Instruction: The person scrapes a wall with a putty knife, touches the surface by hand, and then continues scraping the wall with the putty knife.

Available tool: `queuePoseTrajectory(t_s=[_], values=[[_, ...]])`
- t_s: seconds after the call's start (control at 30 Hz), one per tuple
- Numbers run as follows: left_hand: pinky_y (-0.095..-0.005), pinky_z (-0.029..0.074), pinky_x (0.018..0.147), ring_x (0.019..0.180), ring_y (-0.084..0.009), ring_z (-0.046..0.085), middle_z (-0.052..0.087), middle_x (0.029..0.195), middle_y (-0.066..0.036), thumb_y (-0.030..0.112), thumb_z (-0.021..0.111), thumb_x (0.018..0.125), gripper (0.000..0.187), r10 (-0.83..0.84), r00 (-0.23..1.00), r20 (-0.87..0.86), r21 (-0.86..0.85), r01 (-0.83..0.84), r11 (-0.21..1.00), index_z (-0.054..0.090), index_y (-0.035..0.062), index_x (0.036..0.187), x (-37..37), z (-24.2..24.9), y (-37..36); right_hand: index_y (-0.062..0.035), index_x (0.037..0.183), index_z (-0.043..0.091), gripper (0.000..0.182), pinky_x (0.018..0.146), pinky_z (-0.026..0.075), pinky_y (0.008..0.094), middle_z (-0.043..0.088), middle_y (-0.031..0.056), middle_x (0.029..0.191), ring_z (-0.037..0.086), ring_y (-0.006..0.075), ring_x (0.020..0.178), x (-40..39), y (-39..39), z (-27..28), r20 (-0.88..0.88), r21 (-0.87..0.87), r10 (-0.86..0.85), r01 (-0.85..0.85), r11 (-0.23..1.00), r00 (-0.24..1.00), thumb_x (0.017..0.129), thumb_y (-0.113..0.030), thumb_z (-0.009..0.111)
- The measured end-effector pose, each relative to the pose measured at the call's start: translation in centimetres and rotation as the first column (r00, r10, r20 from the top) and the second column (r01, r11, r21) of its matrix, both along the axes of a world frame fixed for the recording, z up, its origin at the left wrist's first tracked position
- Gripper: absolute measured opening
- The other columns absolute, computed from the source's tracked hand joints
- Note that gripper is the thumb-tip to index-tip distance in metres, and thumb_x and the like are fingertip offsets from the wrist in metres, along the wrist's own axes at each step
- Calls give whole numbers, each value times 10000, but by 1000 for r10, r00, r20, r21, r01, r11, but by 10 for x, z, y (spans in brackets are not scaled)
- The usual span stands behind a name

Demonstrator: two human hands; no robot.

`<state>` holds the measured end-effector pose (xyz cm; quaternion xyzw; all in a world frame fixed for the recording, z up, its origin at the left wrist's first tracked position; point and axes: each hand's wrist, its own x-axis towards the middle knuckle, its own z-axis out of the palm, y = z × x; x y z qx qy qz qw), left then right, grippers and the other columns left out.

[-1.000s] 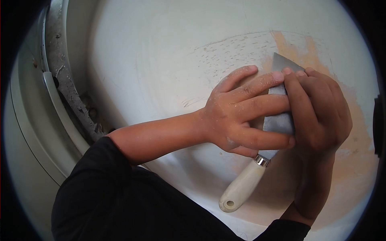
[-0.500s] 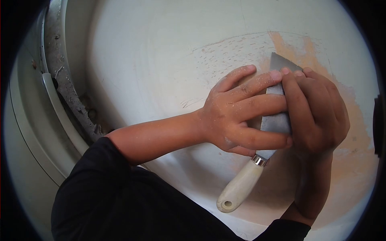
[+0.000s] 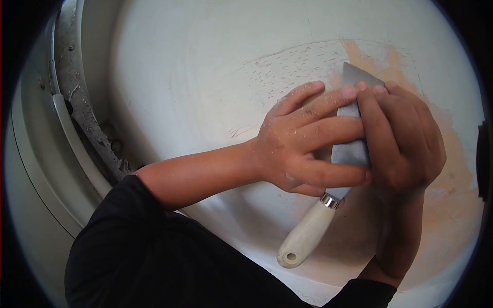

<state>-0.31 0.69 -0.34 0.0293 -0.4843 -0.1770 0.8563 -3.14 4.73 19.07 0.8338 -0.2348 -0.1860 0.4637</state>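
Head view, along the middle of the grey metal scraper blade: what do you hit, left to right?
Pale curved rail → rough grey debris-flecked strip → bare left hand → grey metal scraper blade → bare right hand → orange-tan surface patch → black object at the picture's edge, unidentifiable.

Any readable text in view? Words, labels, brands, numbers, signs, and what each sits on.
None readable.
Scraper handle: no lettering visible.
Scraper blade: none on the bare part; the left hand and right hand hide the rest.
Pale surface: short dashes and a scribble, none readable as letters or numbers.
Black sleeve: no print visible.
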Motion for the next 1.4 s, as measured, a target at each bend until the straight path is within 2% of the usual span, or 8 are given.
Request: queuePoseTrajectory(t_s=[0.47, 0.63, 0.77, 0.87, 0.93, 1.03, 1.23, 1.4], values=[[-532, 403, 1064, 1295, -361, 580, 658, 1268, -52, 467, 685, 671, 355, 29, 1000, -4, -5, -29, 1000, 727, 410, 1018, -7, -3, 2, -6, 968, 761, 285, 741, 622, 365, 671, 86, 891, 717, 279, 859, 4, -6, -1, 20, 4, -1, 1, 1000, 1000, 697, -91, 730], [-528, 364, 1110, 1335, -342, 558, 652, 1304, -41, 453, 675, 696, 351, -29, 1000, 3, 12, 29, 1000, 718, 431, 1043, -6, -4, 4, -5, 972, 760, 286, 745, 622, 368, 672, 88, 900, 716, 280, 853, 1, 2, 0, 47, 13, 3, -4, 1000, 999, 700, -88, 730], [-536, 327, 1144, 1331, -329, 565, 665, 1281, -25, 442, 671, 733, 300, 32, 999, 20, -18, -32, 999, 709, 446, 1030, -7, -2, 2, -2, 981, 754, 291, 748, 625, 371, 667, 88, 904, 717, 282, 853, 1, 0, 0, 18, 12, -25, 24, 1000, 1000, 704, -85, 724], [-536, 357, 1122, 1322, -332, 572, 666, 1276, -25, 442, 663, 746, 288, 1, 1000, -1, 11, -1, 1000, 709, 441, 1031, -9, -1, 3, -1, 975, 752, 290, 750, 627, 373, 664, 90, 906, 718, 284, 855, -1, 3, 2, 20, -4, -11, 11, 1000, 1000, 701, -91, 721], [-537, 410, 1074, 1312, -343, 575, 663, 1274, -33, 437, 668, 715, 330, 83, 997, 6, -26, -83, 996, 716, 418, 1041, -9, -2, 1, -1, 969, 752, 286, 750, 628, 374, 663, 90, 906, 718, 284, 855, 1, 3, 3, 4, 10, -11, 11, 1000, 1000, 701, -95, 720], [-533, 417, 1070, 1301, -345, 581, 665, 1258, -38, 431, 673, 696, 357, -57, 998, 5, -4, 57, 998, 716, 408, 1049, -5, 0, 0, -7, 965, 755, 285, 755, 629, 374, 664, 86, 901, 718, 284, 855, 2, 1, 2, 5, 14, -42, 42, 999, 999, 698, -99, 719], [-526, 394, 1098, 1305, -346, 577, 667, 1234, -38, 416, 685, 702, 316, 101, 993, -58, -32, -103, 994, 722, 406, 1016, -15, -2, 3, -27, 951, 764, 281, 760, 629, 366, 666, 73, 883, 720, 272, 860, 0, 4, 1, 6, 17, -24, 24, 1000, 1000, 687, -108, 713], [-521, 397, 1099, 1305, -343, 579, 664, 1251, -39, 426, 687, 722, 301, 32, 999, -29, -17, -33, 999, 720, 408, 1020, -15, -2, 6, -26, 945, 762, 258, 764, 630, 367, 664, 74, 885, 720, 267, 863, -1, 6, 0, 11, -12, -36, 36, 999, 999, 705, -109, 717]])
